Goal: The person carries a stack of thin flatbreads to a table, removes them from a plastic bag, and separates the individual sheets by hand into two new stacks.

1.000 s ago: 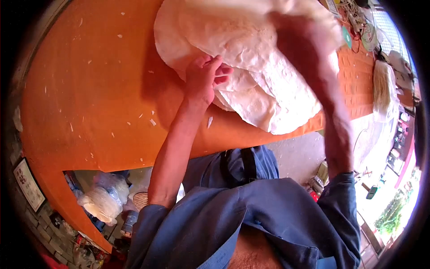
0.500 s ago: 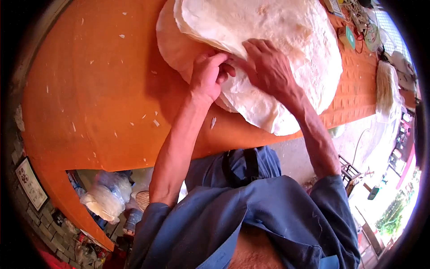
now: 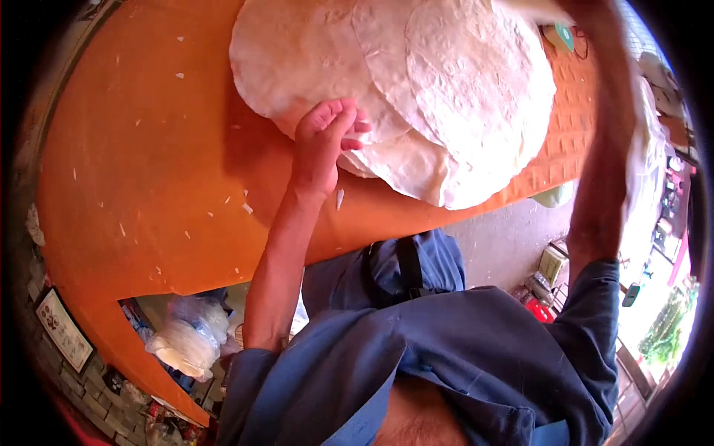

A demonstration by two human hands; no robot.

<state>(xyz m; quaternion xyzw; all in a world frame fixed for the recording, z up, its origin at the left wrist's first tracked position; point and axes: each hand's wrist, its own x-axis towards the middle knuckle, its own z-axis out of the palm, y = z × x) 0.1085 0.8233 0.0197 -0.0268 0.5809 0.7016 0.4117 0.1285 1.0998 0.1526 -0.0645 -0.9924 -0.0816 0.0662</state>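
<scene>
A wide stack of thin, round whitish sheets (image 3: 320,52), flatbread-like with wrinkled, overlapping edges, lies on the orange table (image 3: 141,163). My left hand (image 3: 331,130) rests at the near left edge of the stack, palm turned partly up. Its fingers are loosely bent and apart, with nothing between them. At the top right, my right hand (image 3: 584,9) is smeared by motion and partly cut off by the frame edge, so its fingers are hidden. A pale blurred strip (image 3: 532,7) shows beside it, above the far right of the stack.
Small white flakes (image 3: 248,208) are scattered over the table. A green and white device (image 3: 559,36) sits at its far right. Below the table's left edge hangs a plastic bag (image 3: 190,334). A framed picture (image 3: 65,329) leans at the lower left.
My right hand has swung from the stack to the upper right. The folded-back upper sheets now lie flatter, their overlapping edges showing. My left hand has loosened and shifted slightly left and down.
</scene>
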